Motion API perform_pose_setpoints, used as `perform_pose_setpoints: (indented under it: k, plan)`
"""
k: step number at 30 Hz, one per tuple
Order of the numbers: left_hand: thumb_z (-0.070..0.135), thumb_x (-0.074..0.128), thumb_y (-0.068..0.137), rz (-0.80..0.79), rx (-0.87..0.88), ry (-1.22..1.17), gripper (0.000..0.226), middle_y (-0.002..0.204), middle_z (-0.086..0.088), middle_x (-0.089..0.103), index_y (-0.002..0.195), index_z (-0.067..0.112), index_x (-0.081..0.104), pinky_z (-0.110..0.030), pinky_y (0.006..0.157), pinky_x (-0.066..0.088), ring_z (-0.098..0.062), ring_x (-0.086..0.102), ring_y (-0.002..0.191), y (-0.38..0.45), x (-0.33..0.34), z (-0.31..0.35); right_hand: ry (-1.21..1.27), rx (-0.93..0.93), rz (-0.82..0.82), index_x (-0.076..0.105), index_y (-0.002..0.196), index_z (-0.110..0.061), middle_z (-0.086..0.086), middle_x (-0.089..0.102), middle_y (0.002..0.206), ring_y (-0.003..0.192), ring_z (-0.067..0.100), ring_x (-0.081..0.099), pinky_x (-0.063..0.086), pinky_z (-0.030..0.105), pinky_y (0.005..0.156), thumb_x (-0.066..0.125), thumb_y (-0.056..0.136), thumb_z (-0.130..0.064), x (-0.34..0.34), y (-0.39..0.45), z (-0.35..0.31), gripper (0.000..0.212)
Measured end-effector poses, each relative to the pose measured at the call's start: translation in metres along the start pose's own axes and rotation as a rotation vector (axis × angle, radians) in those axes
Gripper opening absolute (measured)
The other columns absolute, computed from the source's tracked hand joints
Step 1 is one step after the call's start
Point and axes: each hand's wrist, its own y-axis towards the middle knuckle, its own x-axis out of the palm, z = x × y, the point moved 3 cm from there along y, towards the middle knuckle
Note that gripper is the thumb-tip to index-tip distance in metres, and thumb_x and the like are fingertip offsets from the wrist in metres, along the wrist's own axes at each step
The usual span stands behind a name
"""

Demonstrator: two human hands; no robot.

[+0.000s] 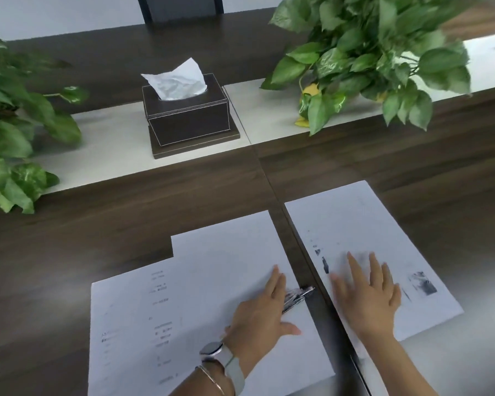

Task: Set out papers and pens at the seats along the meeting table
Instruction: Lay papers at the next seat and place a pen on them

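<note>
Two sets of white printed papers lie on the dark wooden meeting table (97, 238). The left paper stack (183, 310) is near the front edge, and my left hand (262, 312) rests flat on its right side with fingers straight. Dark pens (299, 295) poke out from under that hand's fingers, over the gap between the papers. My right hand (366, 298) presses flat with spread fingers on the right paper (355, 230), which lies at a slant.
A dark brown tissue box (187, 115) on a tray stands on the table's pale centre strip (117, 141). Leafy green plants sit at the left (9, 124) and upper right (369, 55). A dark chair back (180, 8) shows beyond the far side.
</note>
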Motion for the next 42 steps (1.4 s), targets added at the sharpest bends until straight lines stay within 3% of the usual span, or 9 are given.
perform_pose_setpoints:
  k: [5, 12, 20, 31, 35, 37, 38, 40, 42]
  plan:
    - [0.054, 0.051, 0.087, 0.001, 0.006, 0.019, 0.091, 0.157, 0.007, -0.023, 0.151, 0.017, -0.002, -0.037, 0.091, 0.044, -0.024, 0.047, 0.126, 0.017, -0.003, 0.016, -0.052, 0.031, -0.173, 0.016, 0.146, -0.040, 0.002, 0.005, 0.159, 0.146, 0.026, -0.004, 0.000, 0.053, 0.115, 0.028, 0.090, -0.058, 0.005, 0.017, 0.022, 0.060]
    - [0.050, 0.054, 0.087, 0.013, 0.036, -0.001, 0.091, 0.157, 0.005, -0.023, 0.151, 0.015, -0.001, -0.038, 0.100, 0.042, -0.022, 0.037, 0.135, 0.042, -0.006, 0.035, -0.049, 0.027, -0.219, 0.012, 0.147, -0.040, -0.001, -0.002, 0.160, 0.146, 0.023, -0.010, -0.007, 0.051, 0.116, 0.024, 0.091, -0.058, -0.002, 0.028, 0.024, 0.060]
    - [0.050, 0.053, 0.087, 0.018, 0.040, 0.019, 0.092, 0.158, 0.002, -0.022, 0.150, 0.013, -0.001, -0.039, 0.095, 0.045, -0.025, 0.043, 0.130, 0.046, -0.007, 0.039, -0.039, 0.029, -0.219, 0.011, 0.147, -0.040, -0.002, -0.002, 0.160, 0.146, 0.023, -0.011, -0.007, 0.051, 0.116, 0.026, 0.091, -0.057, -0.005, 0.027, 0.024, 0.060]
    - [0.048, 0.053, 0.088, 0.032, 0.044, -0.015, 0.088, 0.158, 0.002, -0.021, 0.150, 0.013, 0.000, -0.040, 0.095, 0.045, -0.024, 0.041, 0.132, 0.042, -0.007, 0.046, -0.033, 0.029, -0.181, 0.011, 0.147, -0.039, 0.000, 0.001, 0.160, 0.146, 0.023, -0.009, -0.006, 0.051, 0.116, 0.027, 0.089, -0.058, -0.004, 0.029, 0.024, 0.063]
    - [0.051, 0.046, 0.091, 0.100, 0.052, -0.061, 0.077, 0.160, 0.005, -0.012, 0.150, 0.017, 0.009, -0.037, 0.092, 0.045, -0.024, 0.047, 0.126, 0.035, -0.010, 0.047, 0.242, 0.013, 0.069, 0.039, 0.140, -0.022, 0.011, 0.032, 0.151, 0.143, 0.028, 0.020, 0.017, 0.048, 0.114, 0.041, 0.086, -0.060, -0.018, 0.013, 0.013, 0.066]
    - [0.047, 0.046, 0.093, 0.256, 0.027, -0.246, 0.054, 0.153, 0.002, 0.025, 0.137, 0.018, 0.035, -0.032, 0.088, 0.045, -0.022, 0.054, 0.117, 0.025, -0.016, 0.044, 0.553, 0.070, 0.060, 0.051, 0.128, -0.019, 0.005, 0.051, 0.136, 0.131, 0.024, 0.040, 0.038, 0.034, 0.100, 0.048, 0.088, -0.048, -0.028, -0.009, -0.005, 0.050]
    - [0.042, 0.049, 0.093, 0.354, -0.005, -0.442, 0.038, 0.131, -0.002, 0.049, 0.120, 0.017, 0.047, -0.030, 0.079, 0.046, -0.021, 0.060, 0.102, 0.018, -0.021, 0.040, 0.717, 0.109, -0.015, 0.056, 0.119, -0.023, -0.001, 0.057, 0.126, 0.124, 0.020, 0.048, 0.041, 0.023, 0.090, 0.052, 0.091, -0.039, -0.028, -0.023, -0.018, 0.032]
    - [0.031, 0.056, 0.091, 0.460, -0.125, -1.027, 0.019, 0.082, -0.006, 0.060, 0.091, 0.013, 0.052, -0.031, 0.059, 0.047, -0.016, 0.059, 0.064, 0.003, -0.029, 0.031, 0.914, 0.129, -0.215, 0.061, 0.102, -0.030, -0.012, 0.066, 0.108, 0.109, 0.010, 0.059, 0.043, 0.012, 0.077, 0.051, 0.092, -0.031, -0.026, -0.052, -0.048, 0.015]
    - [0.026, 0.060, 0.089, 0.463, -0.262, -1.588, 0.016, 0.069, -0.002, 0.063, 0.082, 0.012, 0.056, -0.028, 0.056, 0.050, -0.012, 0.058, 0.056, -0.013, -0.028, 0.019, 0.973, 0.061, -0.428, 0.058, 0.105, -0.042, -0.023, 0.066, 0.103, 0.099, -0.007, 0.061, 0.046, 0.006, 0.073, 0.050, 0.088, -0.037, -0.016, -0.080, -0.074, 0.020]
